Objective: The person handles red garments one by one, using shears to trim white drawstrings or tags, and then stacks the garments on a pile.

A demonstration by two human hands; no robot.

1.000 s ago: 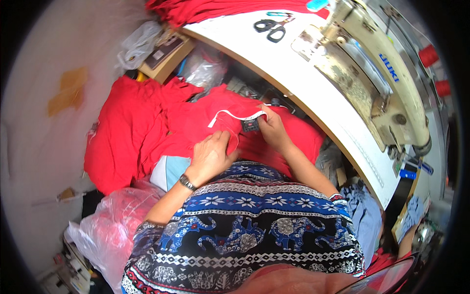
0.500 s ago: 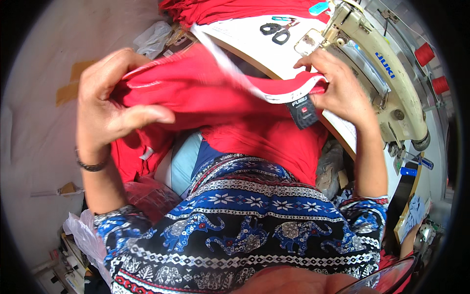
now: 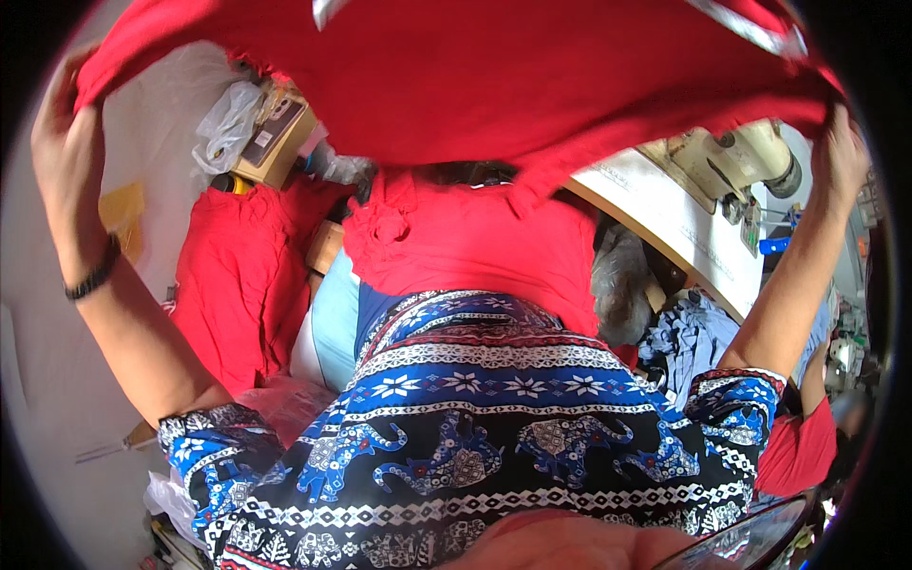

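Note:
A red shirt [image 3: 427,85] is spread wide across the top of the view, raised in front of me. White trim shows along its upper right part. My left hand [image 3: 71,157] is closed on one edge at the far left. At the far right, my right hand [image 3: 840,161] grips the opposite edge, its fingertips partly hidden by the fabric. Below the raised shirt, more red fabric [image 3: 484,242] lies over my lap.
A sewing machine [image 3: 736,161] stands on the white table [image 3: 651,204] at right, partly covered by the shirt. Red garments [image 3: 233,285] hang at left, near a cardboard box [image 3: 290,142] and plastic bag [image 3: 228,123]. Light blue cloth [image 3: 689,332] lies at right; another person's red sleeve [image 3: 798,456] shows behind.
Both hands have moved up and far apart, stretching the bunched shirt into a wide sheet. The neck label, scissors and thread spools are out of sight now.

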